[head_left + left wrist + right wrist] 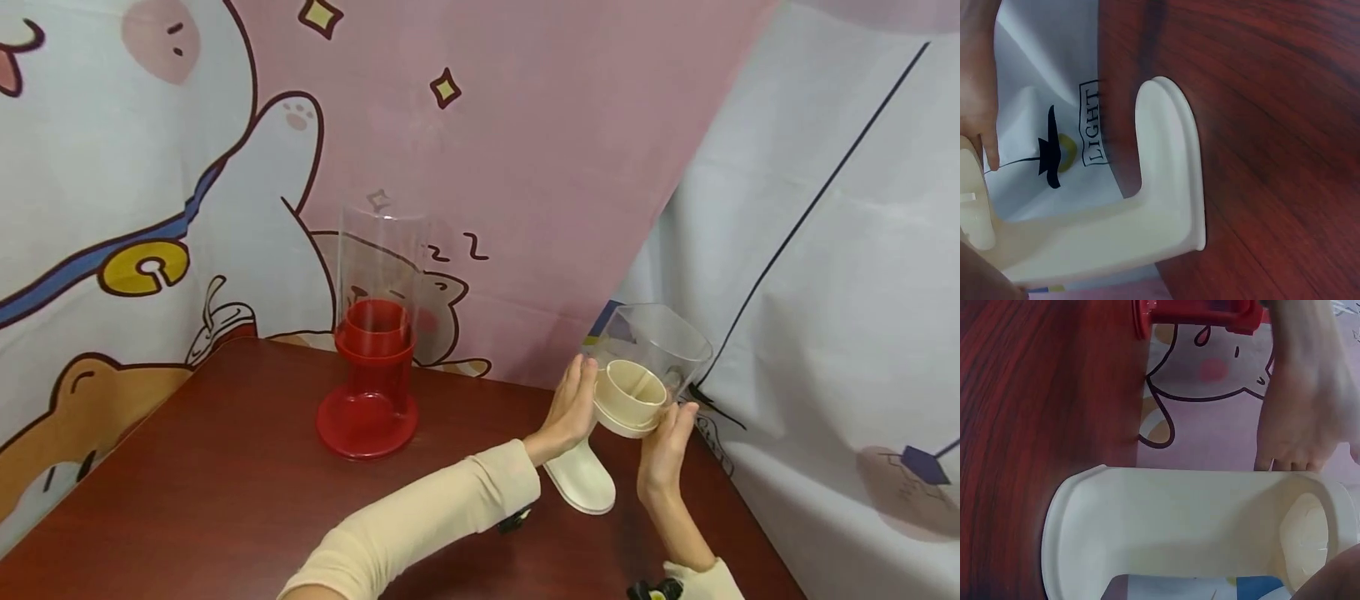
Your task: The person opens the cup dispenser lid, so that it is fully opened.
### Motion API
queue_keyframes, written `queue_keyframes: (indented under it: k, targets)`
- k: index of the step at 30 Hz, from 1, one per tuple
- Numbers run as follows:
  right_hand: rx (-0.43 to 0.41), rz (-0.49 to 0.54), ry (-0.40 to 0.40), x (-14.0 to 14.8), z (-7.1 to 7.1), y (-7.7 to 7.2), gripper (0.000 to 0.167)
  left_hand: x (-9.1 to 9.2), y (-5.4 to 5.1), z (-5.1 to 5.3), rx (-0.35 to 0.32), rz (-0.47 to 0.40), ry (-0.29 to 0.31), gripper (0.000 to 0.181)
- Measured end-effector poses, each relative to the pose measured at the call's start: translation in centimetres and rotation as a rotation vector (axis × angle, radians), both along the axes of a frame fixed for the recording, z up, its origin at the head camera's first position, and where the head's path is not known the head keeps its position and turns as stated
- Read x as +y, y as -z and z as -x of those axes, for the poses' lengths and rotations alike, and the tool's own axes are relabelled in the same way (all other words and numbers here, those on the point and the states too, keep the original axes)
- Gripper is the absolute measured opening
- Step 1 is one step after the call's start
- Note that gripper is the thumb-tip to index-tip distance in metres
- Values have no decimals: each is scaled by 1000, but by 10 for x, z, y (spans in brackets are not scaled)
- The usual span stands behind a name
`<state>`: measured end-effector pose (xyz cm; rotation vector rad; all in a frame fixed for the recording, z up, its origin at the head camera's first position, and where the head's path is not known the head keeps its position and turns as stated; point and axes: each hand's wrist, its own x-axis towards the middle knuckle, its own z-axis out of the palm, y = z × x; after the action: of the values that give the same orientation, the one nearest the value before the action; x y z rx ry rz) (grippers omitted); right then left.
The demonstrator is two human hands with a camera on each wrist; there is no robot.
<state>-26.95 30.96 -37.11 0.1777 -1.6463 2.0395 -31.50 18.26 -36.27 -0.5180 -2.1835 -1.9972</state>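
Observation:
A cream plastic stand [581, 475] with a flat foot and a round ringed top [633, 400] is at the right of the table. A clear angular container [660, 333] rises around the top, leaning right in the head view. My left hand [572, 408] touches the left side of the top with straight fingers. On the opposite side, my right hand [666, 446] lies with fingers extended along it. The foot [1169, 156] meets the tabletop in the left wrist view. From the right wrist, the stand's column [1191, 519] runs up between both hands.
A similar red stand [367, 417] with a tall clear cylinder [382, 258] is left of centre on the dark red-brown table [225, 500]. Printed cloth [562, 167] hangs behind the table and along its right edge.

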Motion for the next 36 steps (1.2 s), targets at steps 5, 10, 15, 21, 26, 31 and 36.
queue_keyframes:
  k: [5,10,15,21,26,31,36]
  targets:
    - [20,17,26,-2,7,2,80,-8,3,-5,25,37,35,63]
    - [-1,17,-23,-1,11,0,85,-13,0,-13,-5,39,27,67]
    - [-61,11,-71,0,14,0,88,-13,0,-32,-49,50,-62,69]
    - [-55,75,-172,3,19,-5,80,-10,-6,-72,-84,24,-109,74]
    - [-34,122,-203,2,27,-6,66,-13,-8,-94,-125,-18,-62,84]
    - [-93,66,-208,2,24,-5,64,-27,-3,-98,-132,23,39,92]
    - [-123,-44,-178,6,11,-11,77,-43,3,-75,-79,98,148,112]
